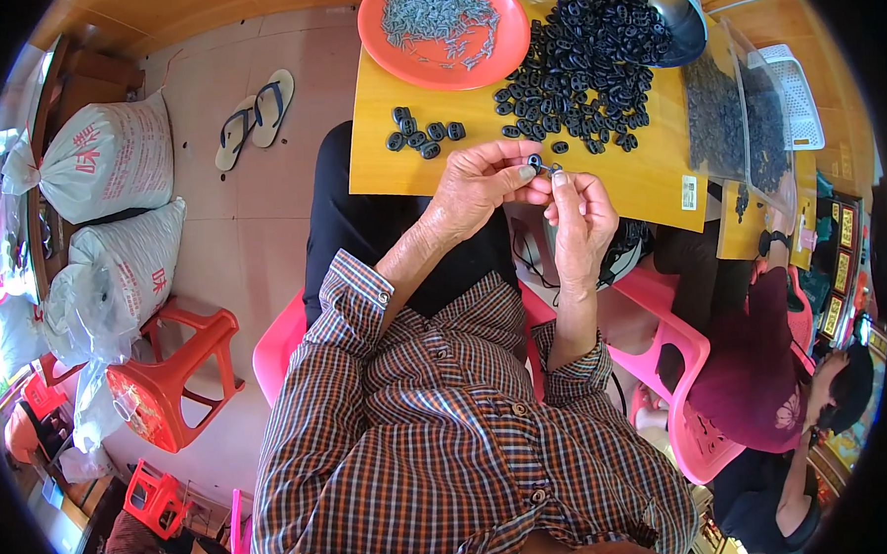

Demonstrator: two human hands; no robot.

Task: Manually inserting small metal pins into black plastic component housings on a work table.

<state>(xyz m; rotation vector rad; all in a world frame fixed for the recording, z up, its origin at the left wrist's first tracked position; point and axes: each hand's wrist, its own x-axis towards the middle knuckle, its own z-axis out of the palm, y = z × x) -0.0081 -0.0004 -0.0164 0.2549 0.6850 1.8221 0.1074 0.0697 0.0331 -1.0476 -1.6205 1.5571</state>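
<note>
My left hand [479, 184] pinches a small black oval piece [534, 161] with a hole through it, just past the table's near edge. It looks like a plastic cord lock part. Close beside it, my right hand [582, 221] has thumb and finger pressed together at the piece; whatever is between them is too small to make out. A large heap of similar black two-holed pieces [593, 82] spreads over the yellow table [439, 173]. Several more black pieces [417, 140] lie apart to the left. An orange plate [374, 52] holds many tiny grey spring-like bits [437, 15].
A tipped bowl [695, 18] spills black pieces at the back. Right of it stand a clear bin [743, 115] and a white basket [792, 93]. Another person [755, 392] sits at right. White sacks [112, 158], a red stool [176, 378] and flip-flops [273, 111] are left.
</note>
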